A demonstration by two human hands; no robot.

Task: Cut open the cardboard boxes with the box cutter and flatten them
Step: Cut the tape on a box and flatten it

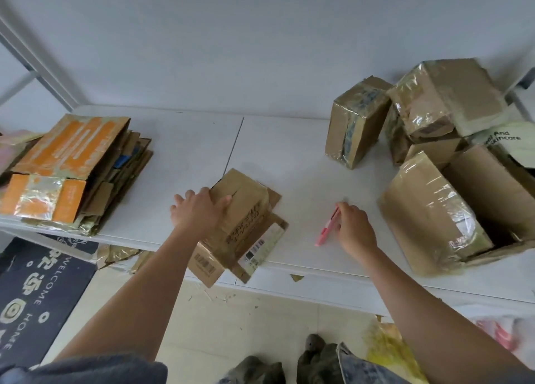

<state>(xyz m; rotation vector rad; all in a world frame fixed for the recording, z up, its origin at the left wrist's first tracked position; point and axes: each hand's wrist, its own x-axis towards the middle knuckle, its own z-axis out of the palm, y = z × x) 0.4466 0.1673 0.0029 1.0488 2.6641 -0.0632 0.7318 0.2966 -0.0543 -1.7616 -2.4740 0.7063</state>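
Grip first: our left hand [199, 209] lies spread, fingers straight, pressing the flattened box [243, 224] onto the surface [289, 157]. Our right hand [354, 227] is curled at the pink cutter [328, 227], which lies on the surface just right of that box; whether the fingers actually pinch it or only touch, we can't tell, since the hand covers its far end.

Step, as we judge it: this box looks cut and squashed already, near edge hanging off the surface front. Next prob. means sliding it left onto the flat stack [72, 169], then getting a firm hold on the cutter w/ blade pointed away from the other hand.

Farther right, the uncut boxes [434, 209] sit in a heap, wrapped in shiny tape; one tall box [356, 123] stands apart near the wall. Plenty left to do.

Hard to see: cutter blade, out or in, no telling. Heap runs off frame right, so no exact count. Labels too blurred to read.
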